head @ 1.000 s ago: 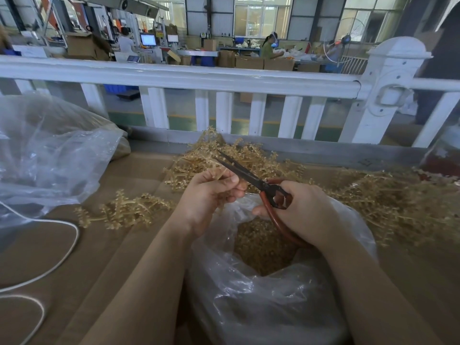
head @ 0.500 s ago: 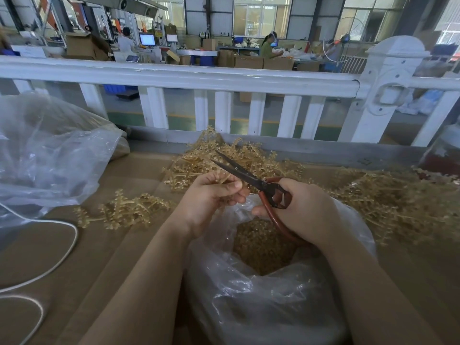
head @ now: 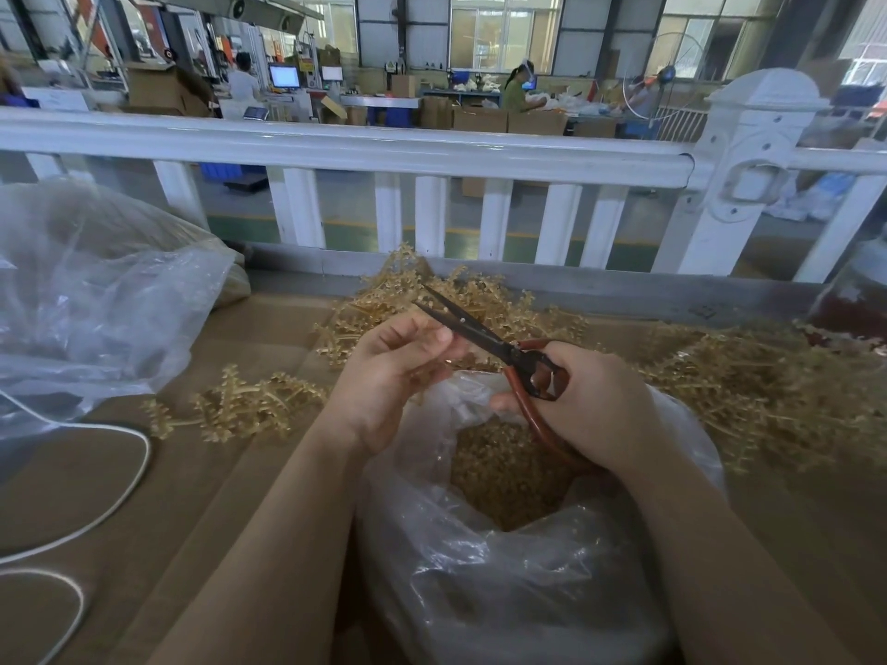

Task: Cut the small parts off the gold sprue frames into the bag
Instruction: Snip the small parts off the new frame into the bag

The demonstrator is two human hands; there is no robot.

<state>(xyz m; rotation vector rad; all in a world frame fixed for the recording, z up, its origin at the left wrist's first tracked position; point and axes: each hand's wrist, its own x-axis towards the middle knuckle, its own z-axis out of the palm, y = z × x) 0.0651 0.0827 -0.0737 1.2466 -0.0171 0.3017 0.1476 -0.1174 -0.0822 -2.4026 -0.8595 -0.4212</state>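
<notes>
My right hand grips the red handles of a pair of scissors, whose dark blades are parted and point up-left. My left hand has its fingers curled round a small gold sprue frame, mostly hidden in the fist, just below the blades. Both hands hover over the open mouth of a clear plastic bag that holds a heap of cut gold parts. Piles of gold sprue frames lie behind the hands, to the right and to the left.
The work surface is brown cardboard. A big crumpled clear bag sits at the left. A white cable loops at the lower left. A white railing runs behind the table, with a red-brown object at the far right edge.
The scissors and both hands have shifted only slightly; the blades stay parted above my left hand's fingers.
</notes>
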